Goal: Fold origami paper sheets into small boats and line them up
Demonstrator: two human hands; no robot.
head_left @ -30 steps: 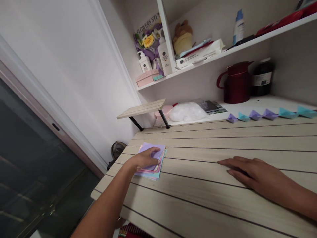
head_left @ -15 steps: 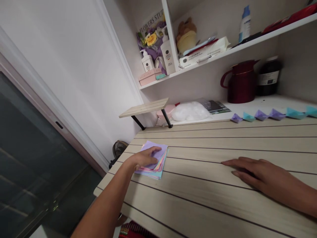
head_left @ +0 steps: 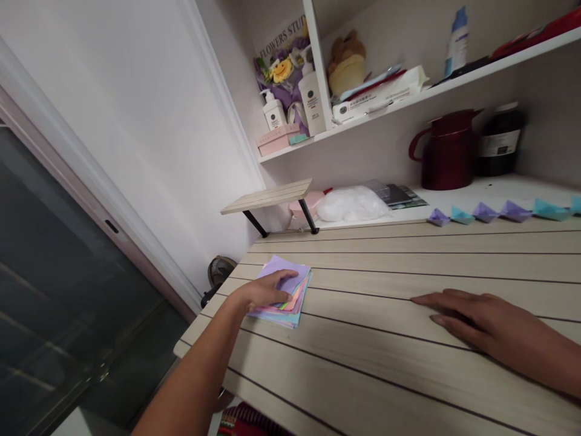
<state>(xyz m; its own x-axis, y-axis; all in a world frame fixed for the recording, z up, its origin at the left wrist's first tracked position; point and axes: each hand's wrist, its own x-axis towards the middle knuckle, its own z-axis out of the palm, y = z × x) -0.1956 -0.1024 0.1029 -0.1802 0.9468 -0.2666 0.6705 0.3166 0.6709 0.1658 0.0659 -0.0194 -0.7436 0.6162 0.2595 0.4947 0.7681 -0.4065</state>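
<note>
My left hand [head_left: 265, 290] rests on a stack of square coloured paper [head_left: 294, 316] at the left of the table. Its thumb and forefinger are spread apart over the purple top sheet [head_left: 284, 266], with the thumb near that sheet's lower edge. Pink, yellow-green and light blue sheets fan out beneath. Whether the fingertips lift the top sheet at all is hard to see. On the right, my right hand [head_left: 485, 318] lies palm down on the wooden table [head_left: 363, 351], fingers stretched out, holding nothing.
Folded purple and turquoise paper pieces [head_left: 515, 211] line the table's back edge. A small raised wooden shelf [head_left: 267, 197] stands at the back left. Behind are a white plastic bag [head_left: 351, 204], a dark red jug [head_left: 449, 151] and a dark bottle [head_left: 502, 142]. Bottles and boxes fill the shelf [head_left: 394, 109] above.
The purple top sheet has shifted under my left hand, so more of the coloured sheets below shows near the thumb. My right hand stays in place; the view has moved slightly.
</note>
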